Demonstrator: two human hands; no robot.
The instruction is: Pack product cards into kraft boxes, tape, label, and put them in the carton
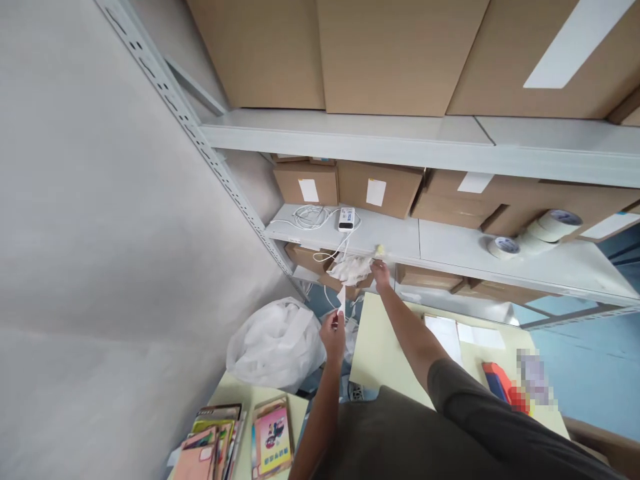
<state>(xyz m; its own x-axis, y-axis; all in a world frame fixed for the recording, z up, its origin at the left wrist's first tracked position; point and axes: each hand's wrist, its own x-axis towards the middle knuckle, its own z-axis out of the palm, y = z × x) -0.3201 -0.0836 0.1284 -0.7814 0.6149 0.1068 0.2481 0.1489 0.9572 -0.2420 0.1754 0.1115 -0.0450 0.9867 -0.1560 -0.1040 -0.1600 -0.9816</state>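
Observation:
My left hand point(333, 333) is closed in a pinch on a small, pointed white paper scrap point(341, 303), held upright below the shelf edge. Farther forward, my right hand point(381, 273) is closed at the right edge of a crumpled white cloth-like bundle point(350, 269) in front of the middle shelf. A small yellow bit point(379, 250) shows just above the right fingers. The bundle's exact kind cannot be made out. Behind it on the shelf lie a white box-shaped device point(347, 219) and a coiled white cable point(309, 217).
Cardboard boxes point(385, 57) fill the metal rack's shelves point(340, 137). Tape rolls point(504, 247) lie at the right. Below are a cream table point(373, 347) with papers point(444, 337), a stuffed white plastic bag point(275, 340) and booklets point(273, 440). A grey wall point(100, 233) borders the left.

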